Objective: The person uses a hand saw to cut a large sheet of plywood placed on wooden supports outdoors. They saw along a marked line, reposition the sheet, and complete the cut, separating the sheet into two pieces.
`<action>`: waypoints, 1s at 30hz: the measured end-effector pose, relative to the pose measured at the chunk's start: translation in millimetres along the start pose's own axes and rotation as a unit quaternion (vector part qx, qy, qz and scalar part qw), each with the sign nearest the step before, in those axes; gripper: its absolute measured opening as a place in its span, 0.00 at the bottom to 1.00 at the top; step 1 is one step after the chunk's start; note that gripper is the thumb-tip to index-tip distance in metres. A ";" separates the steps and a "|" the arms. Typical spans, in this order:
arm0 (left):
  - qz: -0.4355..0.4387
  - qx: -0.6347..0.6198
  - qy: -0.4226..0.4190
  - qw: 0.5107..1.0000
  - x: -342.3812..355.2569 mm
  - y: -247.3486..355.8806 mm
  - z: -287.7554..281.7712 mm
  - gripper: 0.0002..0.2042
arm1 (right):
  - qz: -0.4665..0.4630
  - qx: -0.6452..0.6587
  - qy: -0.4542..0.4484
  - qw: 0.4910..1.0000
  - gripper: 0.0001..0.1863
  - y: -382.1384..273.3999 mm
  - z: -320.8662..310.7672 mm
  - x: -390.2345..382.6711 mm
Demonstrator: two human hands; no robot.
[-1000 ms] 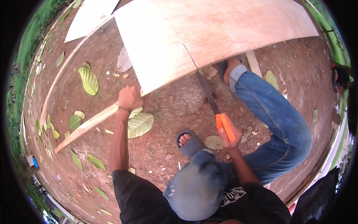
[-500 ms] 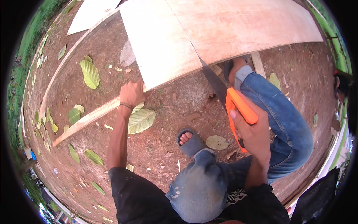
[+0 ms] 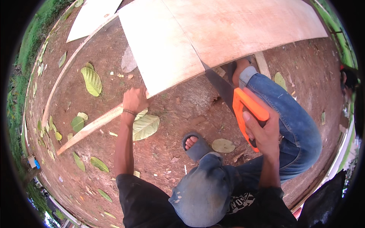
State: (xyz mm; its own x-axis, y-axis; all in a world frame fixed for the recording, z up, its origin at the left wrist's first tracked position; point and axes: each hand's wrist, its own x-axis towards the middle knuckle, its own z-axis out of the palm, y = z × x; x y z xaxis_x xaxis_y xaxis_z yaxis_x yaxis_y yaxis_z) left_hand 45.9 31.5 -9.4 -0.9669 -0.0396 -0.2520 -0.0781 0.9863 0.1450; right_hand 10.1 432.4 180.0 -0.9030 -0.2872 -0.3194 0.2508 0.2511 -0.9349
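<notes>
While the right hand (image 3: 265,133) is gripping the orange handle (image 3: 240,117) of a handsaw (image 3: 222,86), its fingers closing around the grip, the blade is slanting up to the near edge of a pale wooden sheet (image 3: 243,30) and its tip end is meeting the wood there. From that spot a thin dark line (image 3: 184,32) is running across the sheet toward its far edge. The left hand (image 3: 135,100) is resting at the sheet's near left corner, over a wooden strip (image 3: 91,125) that is stretching away to the left along the ground (image 3: 178,110); its fingers are bending at the corner, though I cannot tell how tightly they are closing or on which piece. To the right of the blade, a second strip (image 3: 262,64) is sticking out from under the near edge, and a foot (image 3: 238,69) is reaching in just beside it. Another foot, in a grey sandal (image 3: 199,149), is standing on the ground nearer the body. Large leaves (image 3: 146,127) are lying near the left hand
</notes>
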 end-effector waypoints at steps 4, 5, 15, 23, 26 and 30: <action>-0.029 -0.003 -0.077 0.997 9.4 14.2 -13.7 0.20 | -0.021 -0.056 0.056 0.997 0.26 126.5 7.7 -50.0; -0.025 -0.013 -0.072 0.997 14.2 17.4 -12.2 0.20 | -0.007 -0.054 0.075 0.996 0.25 162.9 6.9 -55.9; -0.052 0.001 -0.052 0.997 4.4 21.7 -13.3 0.21 | 0.024 -0.055 0.078 0.995 0.16 146.4 20.8 -62.4; -0.057 0.010 -0.001 0.998 -1.7 21.1 0.9 0.24 | 0.042 -0.007 0.019 0.999 0.32 -37.4 11.9 5.0; -0.088 0.001 -0.026 0.996 0.1 19.4 7.1 0.23 | 0.064 -0.053 -0.001 0.997 0.33 -63.6 11.0 24.1; -0.036 0.026 0.021 0.999 -2.4 17.6 4.3 0.21 | -0.011 -0.128 0.046 0.991 0.29 -29.3 5.8 13.5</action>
State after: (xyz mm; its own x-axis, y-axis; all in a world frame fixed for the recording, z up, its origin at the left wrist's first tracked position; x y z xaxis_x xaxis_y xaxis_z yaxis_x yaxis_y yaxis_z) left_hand 47.9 49.7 -10.4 -0.9685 -0.1169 -0.2200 -0.1369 0.9875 0.0778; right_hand -7.4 415.9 202.2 -0.9381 -0.2123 -0.2737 0.1455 0.4754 -0.8676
